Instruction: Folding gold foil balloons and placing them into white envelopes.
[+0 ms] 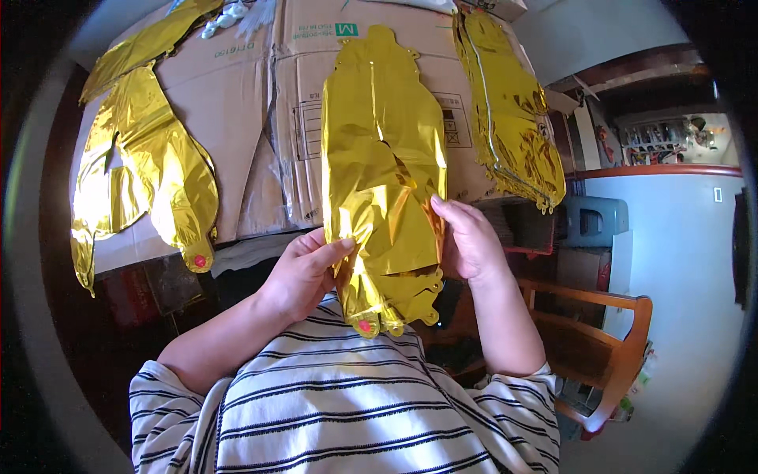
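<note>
A flat gold foil balloon (379,158) lies lengthwise over the cardboard, its near end hanging past the edge in front of me. My left hand (304,270) pinches its left border, thumb on top. Across from it, my right hand (472,237) grips the right border, thumb on the foil and fingers behind. The lower part looks folded over, with small round tabs along its end and a red spot (365,326) on one tab. The foil is creased near the middle.
Flattened cardboard (229,103) covers the work surface. More gold foil balloons lie at the left (150,158) and at the right (509,103). A wooden chair (624,347) and a blue-grey plastic stool (596,221) stand to the right, beside a pale wall (679,261).
</note>
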`<state>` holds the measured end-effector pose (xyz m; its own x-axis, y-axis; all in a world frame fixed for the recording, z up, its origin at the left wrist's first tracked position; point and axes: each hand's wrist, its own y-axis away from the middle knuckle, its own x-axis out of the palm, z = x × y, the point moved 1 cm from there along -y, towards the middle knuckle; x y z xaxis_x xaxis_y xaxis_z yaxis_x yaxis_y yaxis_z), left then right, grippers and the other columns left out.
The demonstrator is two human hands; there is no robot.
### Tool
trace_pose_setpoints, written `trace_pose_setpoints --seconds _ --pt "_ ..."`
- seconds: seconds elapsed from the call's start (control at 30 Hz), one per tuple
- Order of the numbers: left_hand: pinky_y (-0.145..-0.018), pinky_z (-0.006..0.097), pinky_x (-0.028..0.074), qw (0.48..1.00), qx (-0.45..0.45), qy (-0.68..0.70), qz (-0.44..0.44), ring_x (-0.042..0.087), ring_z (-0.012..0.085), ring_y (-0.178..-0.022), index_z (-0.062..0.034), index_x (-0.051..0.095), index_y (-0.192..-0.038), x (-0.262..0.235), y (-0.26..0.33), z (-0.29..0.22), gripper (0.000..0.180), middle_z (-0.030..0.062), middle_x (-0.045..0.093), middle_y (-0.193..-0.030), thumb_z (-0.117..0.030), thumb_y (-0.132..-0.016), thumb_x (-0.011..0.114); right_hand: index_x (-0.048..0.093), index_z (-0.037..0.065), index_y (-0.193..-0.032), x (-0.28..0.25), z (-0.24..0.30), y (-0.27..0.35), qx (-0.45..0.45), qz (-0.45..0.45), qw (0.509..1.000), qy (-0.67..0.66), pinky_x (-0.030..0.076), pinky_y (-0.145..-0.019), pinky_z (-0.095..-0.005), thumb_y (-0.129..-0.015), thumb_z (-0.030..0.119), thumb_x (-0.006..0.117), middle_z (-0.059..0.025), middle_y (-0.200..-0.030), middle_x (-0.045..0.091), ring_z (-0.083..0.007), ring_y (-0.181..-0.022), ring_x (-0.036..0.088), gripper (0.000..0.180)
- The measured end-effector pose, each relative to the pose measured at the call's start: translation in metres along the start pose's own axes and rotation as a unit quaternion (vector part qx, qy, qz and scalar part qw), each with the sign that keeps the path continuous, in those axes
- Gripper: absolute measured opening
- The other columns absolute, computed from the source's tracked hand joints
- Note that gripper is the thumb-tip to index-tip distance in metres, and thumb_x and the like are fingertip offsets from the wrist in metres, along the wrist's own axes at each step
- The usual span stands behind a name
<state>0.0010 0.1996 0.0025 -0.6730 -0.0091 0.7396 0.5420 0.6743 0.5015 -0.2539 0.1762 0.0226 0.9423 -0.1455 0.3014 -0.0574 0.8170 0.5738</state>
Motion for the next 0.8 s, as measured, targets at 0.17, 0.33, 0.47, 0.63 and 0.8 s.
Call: trace_pose_setpoints --seconds 0.17,0.33,0.47,0.63,0.8 --pt "-0.088 0.034 0.057 1.000 -0.001 -0.006 0.005 0.069 0.0157 -0.099 -0.0038 0.063 -0.122 -0.003 -0.001 0.003 0.024 0.0056 0.071 -0.112 -0.013 -0.101 0.057 0.071 0.000 -0.108 0.014 0.006 0.003 0.021 0.028 0.999 0.007 0.050 -0.087 -0.0268 -0.094 0.023 0.070 -0.0059 -0.103 0.073 -0.0123 -0.092 0.067 0.026" --pt "-0.083 0.032 0.057 1.000 -0.008 -0.013 -0.008 0.069 0.0142 -0.092 -0.0040 0.064 -0.117 0.002 0.002 0.000 0.020 0.0047 0.071 -0.106 -0.013 -0.100 0.059 0.071 0.000 -0.108 0.011 0.009 0.004 -0.006 0.020 0.996 0.084 0.053 -0.081 -0.0269 -0.093 0.025 0.072 -0.0068 -0.104 0.073 -0.0121 -0.088 0.068 0.029" --pt "-0.069 0.025 0.051 0.999 -0.011 -0.045 -0.021 0.063 0.0090 -0.076 -0.0047 0.067 -0.108 -0.001 0.002 -0.001 0.014 0.0008 0.069 -0.091 -0.012 -0.099 0.059 0.070 0.000 -0.111 -0.001 0.001 0.001 -0.007 -0.007 0.994 0.110 0.056 -0.077 -0.0291 -0.094 0.024 0.071 -0.0079 -0.106 0.073 -0.0139 -0.085 0.070 0.030" --pt "-0.063 0.025 0.048 0.984 0.056 -0.144 -0.090 0.055 0.0077 -0.067 -0.0037 0.066 -0.103 0.007 0.002 0.004 0.011 -0.0010 0.064 -0.083 -0.010 -0.098 0.059 0.064 -0.002 -0.120 0.008 -0.009 0.013 0.055 0.059 0.994 -0.076 0.053 -0.093 -0.0340 -0.095 0.020 0.067 -0.0085 -0.114 0.071 -0.0176 -0.098 0.069 0.034" --pt "-0.079 0.029 0.054 0.989 0.049 -0.109 -0.088 0.066 0.0117 -0.085 -0.0009 0.066 -0.110 -0.001 -0.002 0.012 0.017 0.0053 0.071 -0.097 -0.005 -0.096 0.058 0.070 0.001 -0.105 -0.014 -0.033 0.010 0.029 0.053 0.998 -0.022 0.052 -0.088 -0.0302 -0.091 0.014 0.071 -0.0055 -0.101 0.073 -0.0149 -0.091 0.069 0.020"
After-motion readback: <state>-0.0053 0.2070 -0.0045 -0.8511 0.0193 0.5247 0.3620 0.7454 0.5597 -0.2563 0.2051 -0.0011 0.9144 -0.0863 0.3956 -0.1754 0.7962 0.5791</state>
